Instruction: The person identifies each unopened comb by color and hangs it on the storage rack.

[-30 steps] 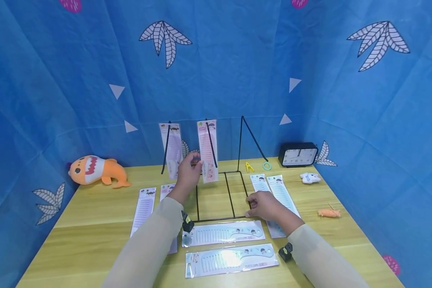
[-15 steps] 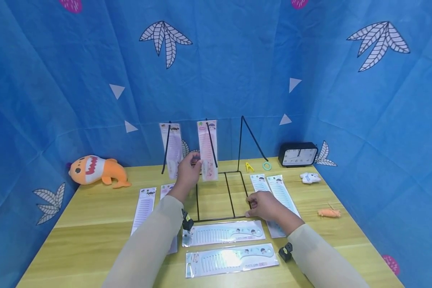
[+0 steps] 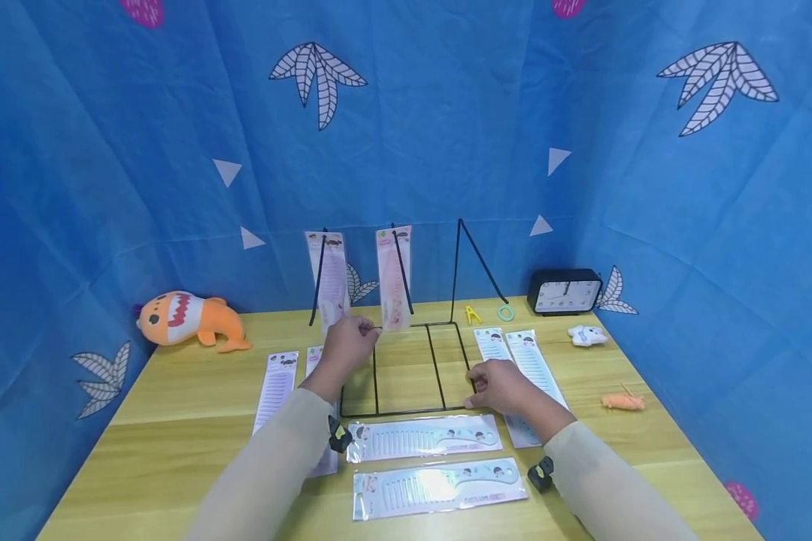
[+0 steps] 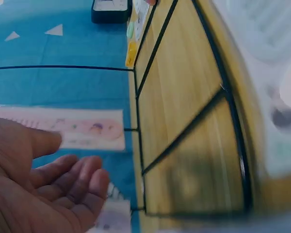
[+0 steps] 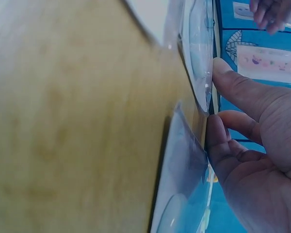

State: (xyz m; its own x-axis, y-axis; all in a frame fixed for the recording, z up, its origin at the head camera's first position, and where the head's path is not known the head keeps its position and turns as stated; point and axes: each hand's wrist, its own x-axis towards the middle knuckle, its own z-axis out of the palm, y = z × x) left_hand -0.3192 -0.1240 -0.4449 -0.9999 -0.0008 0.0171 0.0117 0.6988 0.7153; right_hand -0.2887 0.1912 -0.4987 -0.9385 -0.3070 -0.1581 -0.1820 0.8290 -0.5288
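A black wire display rack stands on the table with three upright hooks. A packaged pink comb hangs on its middle hook and a packaged purple comb on the left one; the right hook is bare. My left hand is just below and left of the pink comb's package. In the left wrist view that hand has its fingers loosely bent with nothing between them. My right hand pinches the rack's base wire at the front right corner. In the right wrist view its thumb and fingertips meet at the base.
Packaged blue combs lie before the rack and to its right. Purple and pink ones lie left, partly under my left sleeve. Behind are an orange shark toy, a black clock, a yellow clip and a green ring.
My left hand has let go of the pink comb's package and moved down and slightly left. The package now hangs freely on the middle hook. My right hand keeps its place on the rack.
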